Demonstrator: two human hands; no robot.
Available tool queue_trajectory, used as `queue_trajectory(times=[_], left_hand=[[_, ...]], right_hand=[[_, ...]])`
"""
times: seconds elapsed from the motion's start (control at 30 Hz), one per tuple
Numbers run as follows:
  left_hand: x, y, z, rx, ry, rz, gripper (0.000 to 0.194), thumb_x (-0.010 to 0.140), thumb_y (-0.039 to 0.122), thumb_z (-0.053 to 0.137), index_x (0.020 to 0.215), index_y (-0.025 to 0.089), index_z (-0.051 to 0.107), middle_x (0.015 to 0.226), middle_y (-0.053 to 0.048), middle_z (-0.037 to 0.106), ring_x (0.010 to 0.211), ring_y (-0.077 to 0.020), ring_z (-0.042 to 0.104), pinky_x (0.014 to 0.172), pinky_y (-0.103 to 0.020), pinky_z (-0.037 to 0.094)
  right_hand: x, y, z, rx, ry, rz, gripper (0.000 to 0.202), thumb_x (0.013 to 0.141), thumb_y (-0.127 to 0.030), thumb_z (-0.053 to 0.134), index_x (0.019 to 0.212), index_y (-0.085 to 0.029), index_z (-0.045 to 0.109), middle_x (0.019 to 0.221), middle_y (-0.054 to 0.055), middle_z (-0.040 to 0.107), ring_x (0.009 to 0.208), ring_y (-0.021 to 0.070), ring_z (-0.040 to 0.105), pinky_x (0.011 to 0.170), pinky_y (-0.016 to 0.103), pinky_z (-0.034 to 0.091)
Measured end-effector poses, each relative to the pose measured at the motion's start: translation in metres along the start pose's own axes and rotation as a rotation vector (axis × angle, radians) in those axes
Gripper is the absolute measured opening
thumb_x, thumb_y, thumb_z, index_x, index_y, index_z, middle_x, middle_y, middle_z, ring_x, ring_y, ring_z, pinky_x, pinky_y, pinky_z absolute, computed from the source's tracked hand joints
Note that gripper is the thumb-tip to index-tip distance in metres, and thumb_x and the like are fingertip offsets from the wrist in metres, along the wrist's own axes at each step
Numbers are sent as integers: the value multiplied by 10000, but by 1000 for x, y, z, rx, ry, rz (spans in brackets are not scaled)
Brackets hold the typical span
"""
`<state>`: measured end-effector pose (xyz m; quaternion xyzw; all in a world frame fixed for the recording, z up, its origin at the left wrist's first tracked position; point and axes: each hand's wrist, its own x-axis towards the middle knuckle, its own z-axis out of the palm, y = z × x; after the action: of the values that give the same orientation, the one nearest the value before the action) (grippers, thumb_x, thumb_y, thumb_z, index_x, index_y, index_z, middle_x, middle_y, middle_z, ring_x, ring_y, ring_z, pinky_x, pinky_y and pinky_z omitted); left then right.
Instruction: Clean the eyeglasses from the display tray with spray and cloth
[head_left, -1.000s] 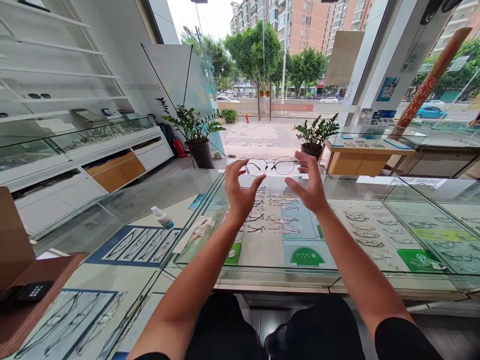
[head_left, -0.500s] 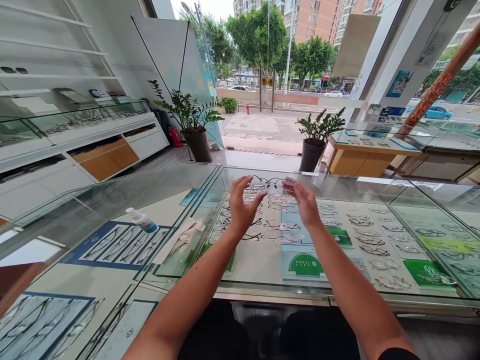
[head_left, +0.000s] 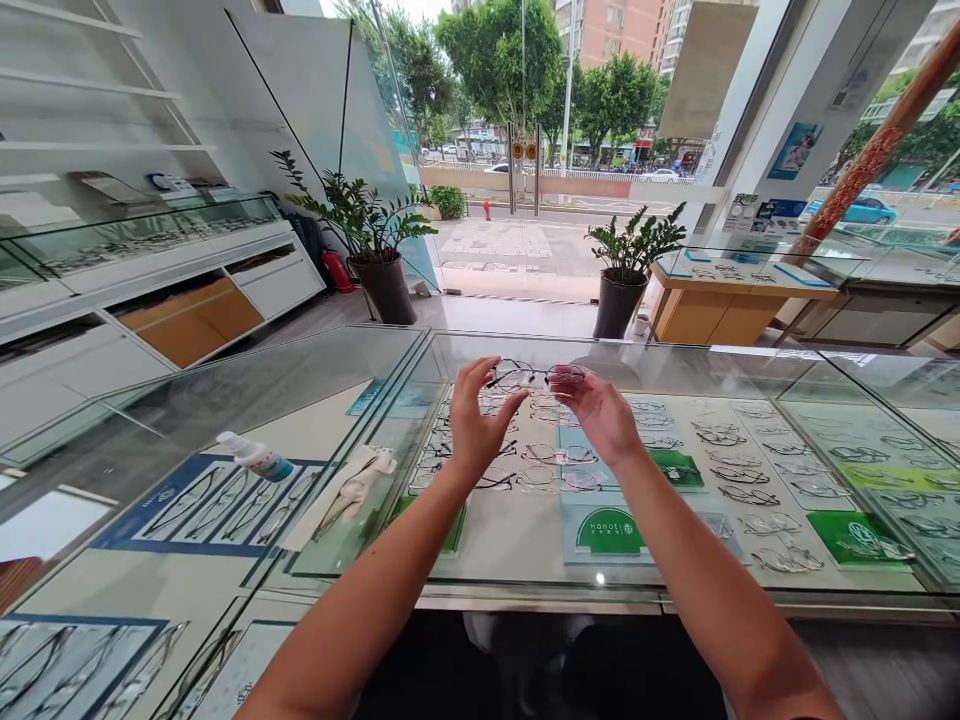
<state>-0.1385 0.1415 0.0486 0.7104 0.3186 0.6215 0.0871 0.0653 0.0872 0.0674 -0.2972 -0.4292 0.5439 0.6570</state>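
In the head view, a pair of thin, dark-rimmed eyeglasses [head_left: 538, 378] was held up between two bare hands, over the far part of a glass-topped display case [head_left: 495, 348]. The long axis of the eyeglasses ran left to right, almost level across the gap between the hands, with the bridge and nose pads near the middle of that gap.

The left hand [head_left: 480, 430] lay just below and outside the left end. Its raised fingertips met that end of the frame, while the thumb stood out well apart from them, below the left lens; whether any fingers pinched the temple could not be told. The right hand [head_left: 606, 418] was nearer the bridge: its fingers were gathered on the right lens and rim, gripping that end, and part of them showed through the lens. How the temples were folded was too fine to make out.

Beneath, inside the case, lay rows of spectacle frames [head_left: 559, 455] and a green MOHOE card [head_left: 609, 530]. To the left, a crumpled pale cloth [head_left: 352, 490] lay on the glass, and beyond it a small white-capped spray bottle [head_left: 256, 457] appeared beside a blue-edged frame tray [head_left: 112, 537].
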Motion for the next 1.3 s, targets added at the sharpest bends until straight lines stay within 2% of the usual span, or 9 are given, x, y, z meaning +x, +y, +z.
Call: queue_trajectory(times=[0.13,0.27,0.53,0.8,0.97,1.07,1.17,1.23,1.3], left_hand=[[2,2,-3,-6,-26,6,544,940,429,821,1417,246,632,1361,-124,676,1253,-268,664,985,-416,634],[3,4,-5,53,-94,79,558,952,438,805,1447,256,623,1390,-132,673,1273,-284,668,998,-433,630],[2,10,-4,13,-173,155,551,975,366,786,1484,271,599,1286,-111,741,1174,-261,717,969,-417,633],[1,8,-5,-167,-316,-15,596,957,367,806,1504,274,588,1351,-138,723,1177,-262,731,896,-382,628],[0,7,-4,-297,-398,-96,631,966,353,786,1547,287,548,1394,-152,702,1244,-270,707,910,-373,620],[-1,12,-3,-296,-312,-139,696,926,376,823,1541,276,514,1421,-151,675,1223,-254,702,961,-388,606],[-2,21,-3,-177,-149,-144,393,916,392,820,1247,232,681,1083,-62,717,902,-178,681,816,-328,568],[-4,26,-1,-158,-199,-176,208,955,411,769,1018,214,745,801,1,629,700,-138,562,692,-293,494],[-7,29,1,-224,-324,-269,248,972,454,741,966,209,783,676,26,548,621,-127,481,616,-281,424]], right_hand=[[-2,-6,-3,-91,-17,-23,380,981,-466,576,1178,-257,824,1225,80,808,1145,281,717,1080,480,531],[-4,-12,-6,-416,52,-173,329,932,-437,691,1210,-288,787,1282,55,767,1233,284,664,1107,465,496],[-8,-13,2,-753,12,-339,165,957,-415,738,1035,-290,812,1172,65,747,1185,287,667,1102,472,484],[-3,-7,-7,-736,7,-244,186,935,-444,762,914,-264,801,1107,66,758,1129,276,675,1062,456,492],[-1,-4,-12,-532,-80,22,234,881,-486,816,907,-253,804,995,40,786,959,230,691,945,417,537],[0,-2,-13,-458,-35,34,258,836,-493,856,886,-244,815,979,40,796,920,216,684,894,387,543],[1,1,-11,-470,72,-46,266,833,-501,856,865,-240,817,1023,51,802,925,226,688,858,383,548],[0,3,-7,-527,104,-98,253,862,-491,832,862,-239,816,1048,60,801,935,238,701,876,402,557],[-3,5,-2,-616,108,-175,217,900,-460,798,866,-247,816,1079,68,800,981,258,714,927,432,560]])
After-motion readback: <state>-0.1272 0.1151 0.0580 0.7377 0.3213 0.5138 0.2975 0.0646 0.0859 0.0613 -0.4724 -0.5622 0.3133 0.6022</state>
